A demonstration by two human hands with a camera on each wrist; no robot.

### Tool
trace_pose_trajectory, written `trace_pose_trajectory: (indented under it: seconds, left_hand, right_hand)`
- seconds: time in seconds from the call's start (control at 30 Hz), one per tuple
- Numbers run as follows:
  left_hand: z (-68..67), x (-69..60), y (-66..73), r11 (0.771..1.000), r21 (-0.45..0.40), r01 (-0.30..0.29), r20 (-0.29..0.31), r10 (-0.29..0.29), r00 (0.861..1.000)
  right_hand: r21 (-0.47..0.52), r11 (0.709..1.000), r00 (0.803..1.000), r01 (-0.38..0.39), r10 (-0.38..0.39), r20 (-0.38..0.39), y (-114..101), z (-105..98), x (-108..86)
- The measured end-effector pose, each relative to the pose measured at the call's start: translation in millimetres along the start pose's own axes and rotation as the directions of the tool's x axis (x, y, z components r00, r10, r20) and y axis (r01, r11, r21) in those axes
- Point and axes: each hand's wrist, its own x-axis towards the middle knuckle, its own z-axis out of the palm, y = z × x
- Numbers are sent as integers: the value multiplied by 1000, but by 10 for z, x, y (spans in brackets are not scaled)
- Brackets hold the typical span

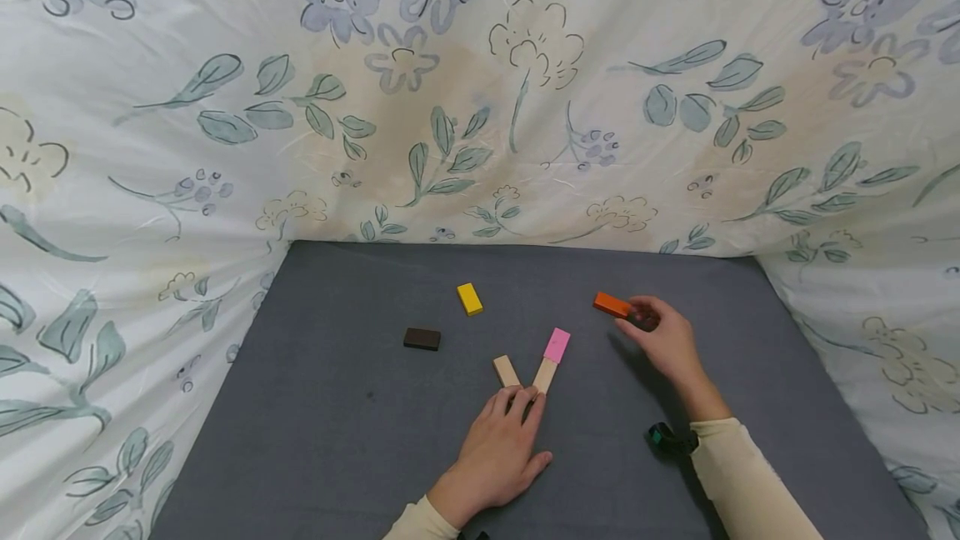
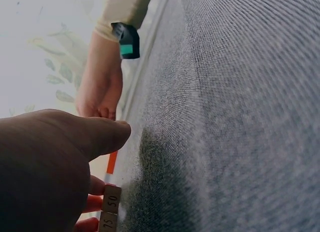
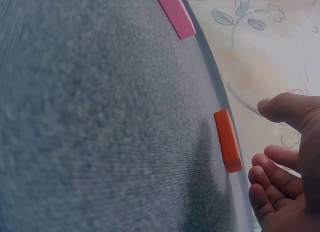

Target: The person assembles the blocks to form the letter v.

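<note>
The fingertips of my left hand (image 1: 495, 452) rest on the near ends of two plain wooden blocks, a left one (image 1: 506, 370) and a right one (image 1: 545, 376), which fan apart in a V. In the left wrist view, one wooden block end (image 2: 111, 199) reads "50"; the number beside it is harder to read. A pink block (image 1: 557, 346) lies at the far end of the right wooden block. My right hand (image 1: 670, 338) hovers by an orange block (image 1: 611, 305). In the right wrist view its thumb and fingers are spread, apart from the orange block (image 3: 228, 141).
A yellow block (image 1: 469, 299) and a dark brown block (image 1: 422, 339) lie farther left on the grey cloth (image 1: 322, 415). Flower-printed fabric (image 1: 480, 107) rises behind the surface and along both sides. A dark band (image 1: 672, 439) sits at the right wrist.
</note>
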Motion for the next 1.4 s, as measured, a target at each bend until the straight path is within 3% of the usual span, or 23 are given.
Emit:
trace_pose_trajectory:
  seconds: [0.8, 1.17, 1.4]
  left_hand:
    - [-66, 3, 12, 999, -30, 16, 43, -15, 999]
    - [-71, -1, 7, 1000, -24, 17, 38, -16, 999]
    - [-62, -2, -1, 1000, -30, 6, 28, -5, 1000]
  right_hand:
    - [-13, 999, 998, -50, 51, 46, 89, 31, 85]
    - [-22, 998, 993, -67, 69, 94, 40, 56, 132]
    - [-28, 997, 994, -68, 70, 86, 41, 86, 174]
